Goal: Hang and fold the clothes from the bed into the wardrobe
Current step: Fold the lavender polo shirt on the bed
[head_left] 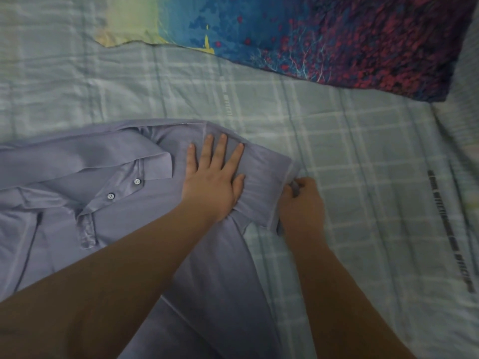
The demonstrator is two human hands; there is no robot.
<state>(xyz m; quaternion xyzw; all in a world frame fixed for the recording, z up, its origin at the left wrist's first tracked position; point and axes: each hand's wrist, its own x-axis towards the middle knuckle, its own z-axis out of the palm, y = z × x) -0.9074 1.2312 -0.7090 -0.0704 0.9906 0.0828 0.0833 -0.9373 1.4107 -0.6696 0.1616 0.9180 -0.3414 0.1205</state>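
A lilac polo shirt [124,203] with a collar and two white buttons lies spread on the bed [363,177], collar to the left, its short sleeve reaching out to the right. My left hand [215,177] lies flat on the shoulder and sleeve, fingers straight and spread, pressing the cloth down. My right hand [303,200] is at the sleeve's hem, fingers curled, pinching the edge of the sleeve [264,182]. My forearms cover the shirt's lower part.
The bed has a pale green checked sheet with dark lettered stripes at the right. A pillow [337,40] in blue, purple and red with a yellow end lies along the far side.
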